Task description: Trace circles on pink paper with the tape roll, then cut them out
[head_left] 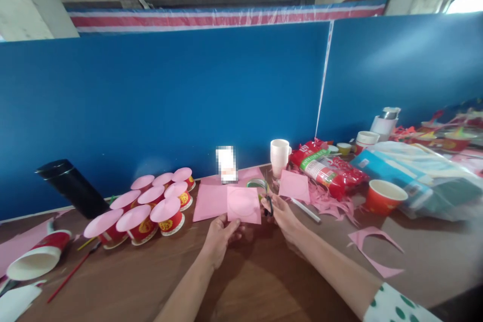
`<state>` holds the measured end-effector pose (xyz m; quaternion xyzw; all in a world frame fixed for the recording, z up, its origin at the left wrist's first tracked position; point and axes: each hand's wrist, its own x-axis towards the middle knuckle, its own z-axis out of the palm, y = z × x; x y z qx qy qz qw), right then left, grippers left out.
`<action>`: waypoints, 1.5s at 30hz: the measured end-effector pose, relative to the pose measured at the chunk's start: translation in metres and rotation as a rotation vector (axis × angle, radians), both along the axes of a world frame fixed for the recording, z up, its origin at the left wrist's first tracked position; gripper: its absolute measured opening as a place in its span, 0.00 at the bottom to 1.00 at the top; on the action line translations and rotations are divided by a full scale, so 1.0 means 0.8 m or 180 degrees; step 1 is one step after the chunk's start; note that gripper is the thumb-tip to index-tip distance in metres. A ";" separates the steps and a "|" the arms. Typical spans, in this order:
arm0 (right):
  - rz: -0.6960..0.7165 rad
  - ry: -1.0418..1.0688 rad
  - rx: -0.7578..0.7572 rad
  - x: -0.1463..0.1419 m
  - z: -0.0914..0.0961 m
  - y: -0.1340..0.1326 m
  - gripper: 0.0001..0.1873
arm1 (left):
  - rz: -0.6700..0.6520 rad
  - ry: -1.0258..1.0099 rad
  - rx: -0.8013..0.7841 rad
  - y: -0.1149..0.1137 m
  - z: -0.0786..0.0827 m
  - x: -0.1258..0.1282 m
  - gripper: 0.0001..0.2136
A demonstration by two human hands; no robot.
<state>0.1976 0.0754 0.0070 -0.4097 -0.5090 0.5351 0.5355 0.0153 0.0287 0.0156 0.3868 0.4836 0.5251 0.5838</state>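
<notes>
My left hand (223, 236) pinches the lower edge of a pink paper square (244, 205) that has a circle drawn on it. Close to the square's right edge, my right hand (281, 214) is closed on the handles of a pair of scissors (268, 205), their blades pointing up and away from me. Behind the held square lie larger pink sheets (211, 200) and a roll of tape (256, 182). Another pink square (294, 186) and a white pen (306, 210) rest to the right of my right hand.
Several red paper cups (169, 224) topped with pink discs stand at the left, near a black bottle (71, 188) and a fallen cup (37, 256). On the right are stacked white cups (279, 156), a red plastic bag (324, 168), an orange cup (385, 197) and paper offcuts (372, 251).
</notes>
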 end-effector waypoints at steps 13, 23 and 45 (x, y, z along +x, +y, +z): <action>-0.0138 0.0519 -0.0137 -0.019 0.001 0.021 0.23 | -0.0261 -0.0648 0.0096 -0.008 -0.006 -0.013 0.14; -0.0100 0.0408 0.0100 -0.041 -0.016 0.008 0.22 | 0.0113 -0.0624 0.0132 0.003 -0.022 -0.010 0.17; -0.0182 -0.0358 0.0771 -0.041 -0.019 0.007 0.13 | 0.0504 -0.0136 0.0217 0.004 -0.020 -0.011 0.23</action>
